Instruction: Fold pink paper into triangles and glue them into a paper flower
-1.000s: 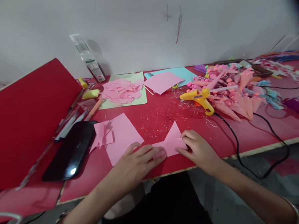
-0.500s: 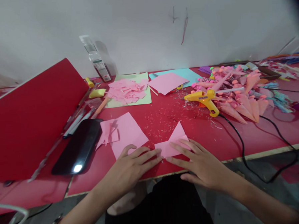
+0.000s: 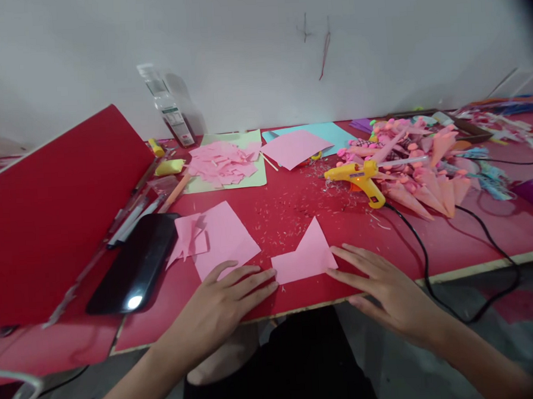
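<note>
Paper (image 3: pixel 306 260), pink, flat between left hand (image 3: pixel 229 298), right hand (image 3: pixel 385 290).

On our red table (image 3: pixel 357 227) we've got folded pink paper (image 3: pixel 303 263) near the front, a pink sheet (image 3: pixel 233 237) left of it, then a dark phone (image 3: pixel 136 266); farther back we spot a yellow glue gun (image 3: pixel 354 173) beside heaped pink cones (image 3: pixel 440 191)!

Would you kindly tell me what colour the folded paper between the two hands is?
Pink; the folded paper shows best in the head view.
</note>
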Motion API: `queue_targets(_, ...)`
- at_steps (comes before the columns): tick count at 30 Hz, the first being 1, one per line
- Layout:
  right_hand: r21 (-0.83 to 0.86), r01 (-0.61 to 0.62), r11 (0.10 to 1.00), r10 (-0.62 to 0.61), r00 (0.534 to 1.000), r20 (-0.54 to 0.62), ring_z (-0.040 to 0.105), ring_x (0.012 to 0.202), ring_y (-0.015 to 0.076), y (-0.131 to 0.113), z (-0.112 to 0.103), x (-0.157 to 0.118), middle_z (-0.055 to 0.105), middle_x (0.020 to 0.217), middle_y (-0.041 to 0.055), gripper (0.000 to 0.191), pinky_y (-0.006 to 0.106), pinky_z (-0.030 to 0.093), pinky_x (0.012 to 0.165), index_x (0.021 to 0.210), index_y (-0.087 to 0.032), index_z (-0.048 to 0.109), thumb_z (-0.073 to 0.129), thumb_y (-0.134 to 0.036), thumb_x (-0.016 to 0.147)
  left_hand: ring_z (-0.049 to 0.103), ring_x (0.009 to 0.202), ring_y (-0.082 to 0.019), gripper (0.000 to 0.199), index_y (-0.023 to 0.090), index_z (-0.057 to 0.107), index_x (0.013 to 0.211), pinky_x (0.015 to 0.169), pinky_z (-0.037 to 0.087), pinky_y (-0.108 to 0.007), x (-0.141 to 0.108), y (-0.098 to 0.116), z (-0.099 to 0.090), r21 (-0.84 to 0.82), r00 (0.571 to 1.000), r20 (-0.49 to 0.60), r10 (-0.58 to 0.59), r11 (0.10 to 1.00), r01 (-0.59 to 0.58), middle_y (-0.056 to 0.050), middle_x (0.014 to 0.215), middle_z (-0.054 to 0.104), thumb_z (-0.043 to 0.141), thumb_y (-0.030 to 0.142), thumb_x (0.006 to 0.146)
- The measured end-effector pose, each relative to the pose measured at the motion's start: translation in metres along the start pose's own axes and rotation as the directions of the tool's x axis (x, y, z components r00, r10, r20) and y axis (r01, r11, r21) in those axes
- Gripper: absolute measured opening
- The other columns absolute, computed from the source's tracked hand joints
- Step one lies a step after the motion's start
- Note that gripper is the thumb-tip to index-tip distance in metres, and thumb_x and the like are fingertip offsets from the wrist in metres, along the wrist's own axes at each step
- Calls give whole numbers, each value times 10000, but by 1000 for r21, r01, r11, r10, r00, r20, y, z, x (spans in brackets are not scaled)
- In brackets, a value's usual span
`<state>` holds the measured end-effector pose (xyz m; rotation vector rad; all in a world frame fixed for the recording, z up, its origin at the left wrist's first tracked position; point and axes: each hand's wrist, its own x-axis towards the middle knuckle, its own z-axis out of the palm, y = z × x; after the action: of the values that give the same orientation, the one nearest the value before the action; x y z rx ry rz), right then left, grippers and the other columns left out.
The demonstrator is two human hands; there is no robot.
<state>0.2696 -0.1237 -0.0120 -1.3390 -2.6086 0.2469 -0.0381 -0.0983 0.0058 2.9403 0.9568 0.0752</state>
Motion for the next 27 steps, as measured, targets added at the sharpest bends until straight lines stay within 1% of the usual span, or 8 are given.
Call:
queue_targets(7, -26, -35, 999, 32, 993, -111, 428, 1136, 230, 11, -12, -7, 466, 1249, 64, 316, 425, 377, 924, 1106, -238, 554, 423, -302, 825, 434, 1108, -145, 440, 316, 391, 1229, 941, 282, -328, 1, 1, 2, 13, 999, -29, 14, 1000, -14, 52, 1266, 465, 345, 110, 842)
queue_targets(11, 124, -99, 987, 122, 973, -196, 446, 1109, 192, 4, -16, 14, 508, 1187, 66, 347, 375, 390, 917, 1171, -214, 469, 392, -252, 835, 430, 1091, -172, 424, 279, 395, 1225, 919, 298, -348, 3, 6, 4, 39, 1000, -9, 19, 999, -18, 37, 1282, 448, 342, 108, 841)
queue_targets(15, 217, -5, 976, 12, 999, -32, 370, 1173, 175, -5, -15, 45, 414, 1279, 52, 523, 353, 344, 960, 1290, -238, 294, 468, -240, 797, 446, 1056, -184, 394, 246, 427, 1191, 894, 328, -342, 7, 11, 2, 14, 1000, -19, -3, 1000, 3, 7, 1240, 488, 380, 108, 825)
queue_targets(19, 248, 12, 969, -43, 992, 118, 428, 1103, 183, -7, -19, 64, 418, 1279, 65, 590, 341, 371, 902, 1316, -230, 239, 483, -185, 781, 466, 1014, -182, 352, 242, 465, 1139, 881, 344, -340, 10, 12, -2, -2, 999, -35, -11, 1000, 10, 3, 1186, 519, 401, 119, 815)
queue_targets(21, 240, 4, 971, -45, 985, 165, 473, 1025, 188, -6, -25, 70, 472, 1229, 60, 495, 348, 383, 853, 1270, -227, 331, 450, -157, 794, 470, 998, -181, 349, 227, 471, 1127, 866, 350, -329, 10, 12, -4, 6, 996, -88, -16, 1000, 17, -10, 1147, 536, 408, 110, 804)
queue_targets(23, 236, 32, 971, -74, 982, 174, 501, 951, 181, -5, -32, 75, 560, 1099, 45, 334, 360, 368, 829, 1131, -224, 488, 412, -146, 816, 468, 991, -178, 366, 212, 468, 1129, 846, 354, -312, 10, 13, -6, 14, 979, -197, -47, 999, 50, -27, 1107, 549, 415, 91, 787)
queue_targets(25, 229, 76, 971, -107, 987, 122, 504, 911, 173, -5, -38, 78, 592, 970, 35, 242, 374, 338, 835, 960, -214, 583, 410, -130, 814, 472, 973, -175, 338, 208, 487, 1093, 834, 347, -309, 11, 15, -9, 12, 934, -348, -79, 996, 89, -35, 1062, 563, 425, 97, 780)
queue_targets(27, 216, 106, 971, -116, 993, 32, 482, 922, 178, -4, -40, 80, 568, 950, 37, 228, 386, 315, 850, 849, -216, 620, 441, -94, 779, 486, 937, -171, 265, 215, 515, 1032, 832, 330, -323, 15, 18, -14, 7, 873, -479, -93, 994, 110, -29, 1013, 580, 436, 138, 790)
